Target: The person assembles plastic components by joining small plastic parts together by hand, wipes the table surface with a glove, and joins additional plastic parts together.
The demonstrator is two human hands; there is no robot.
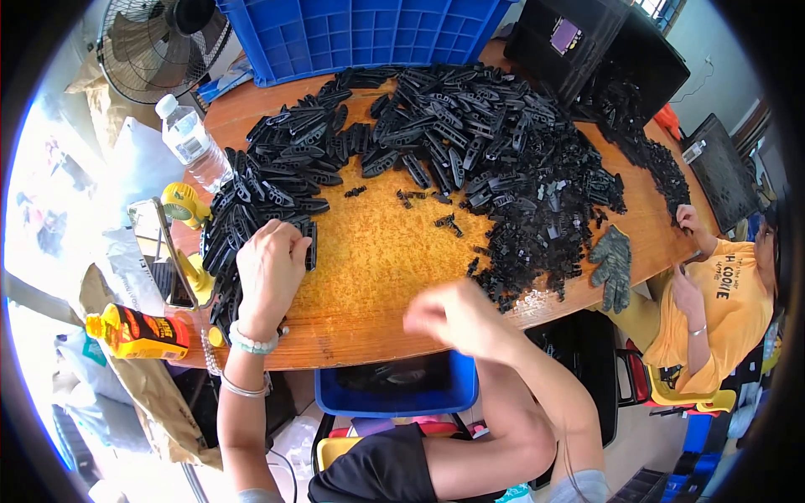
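Observation:
My left hand (272, 272) is closed at the left side of the wooden table, at the edge of a heap of long black plastic parts (281, 180). A dark long plastic part (311, 247) shows beside its thumb and appears gripped; the other fingers are mostly hidden under the hand. My right hand (457, 317), smeared by motion, hovers over the front edge of the table, left of a pile of small black plastic pieces (537, 235). Whether it holds anything is not visible. Several small black clips (450, 224) lie loose on the tabletop (386, 251) between the piles.
A blue crate (360, 38) stands at the back, a black bin (604, 59) at the back right. Bottles (191, 138), a phone (159, 239) and a yellow fan (184, 205) line the left. A blue tub (398, 402) sits below. A co-worker (713, 310) works right, near a glove (612, 268).

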